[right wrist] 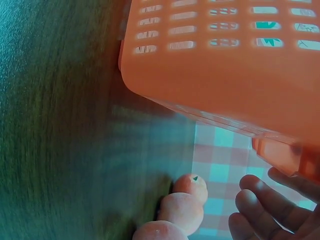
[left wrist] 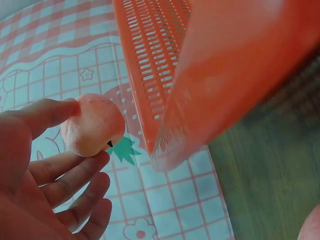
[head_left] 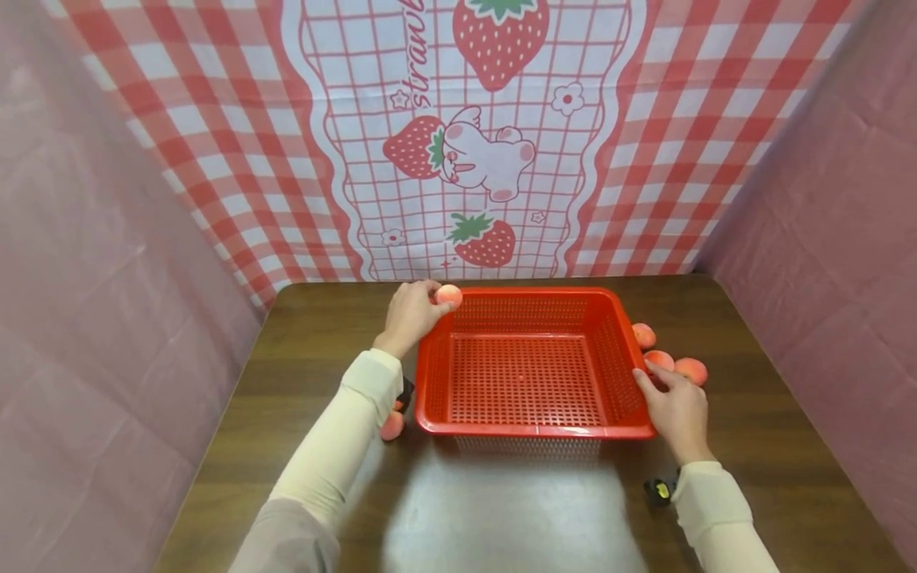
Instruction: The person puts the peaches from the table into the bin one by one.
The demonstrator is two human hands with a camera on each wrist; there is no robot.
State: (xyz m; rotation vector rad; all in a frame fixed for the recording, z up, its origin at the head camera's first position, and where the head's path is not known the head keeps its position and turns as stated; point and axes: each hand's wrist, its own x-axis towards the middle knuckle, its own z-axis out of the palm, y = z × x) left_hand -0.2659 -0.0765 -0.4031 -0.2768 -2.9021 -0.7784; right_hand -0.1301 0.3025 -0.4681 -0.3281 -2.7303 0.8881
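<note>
Two pink drapes (head_left: 100, 318), checked cloth (head_left: 494, 143), wooden table (head_left: 315, 342), left hand (head_left: 412, 313) pinching peach (head_left: 450, 296), right hand (head_left: 678, 410) gripping basket (head_left: 533, 431).

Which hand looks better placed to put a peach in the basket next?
Probably the left hand: it already holds a peach by the far left corner of the basket. The right hand is at the right rim, without a peach, so it would need to pick one up.

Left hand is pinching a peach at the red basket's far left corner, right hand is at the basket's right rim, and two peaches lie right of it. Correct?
Not the count: three peaches lie right of the red basket, as the head view shows. The left hand does pinch a peach, and the right hand is where you say.
</note>
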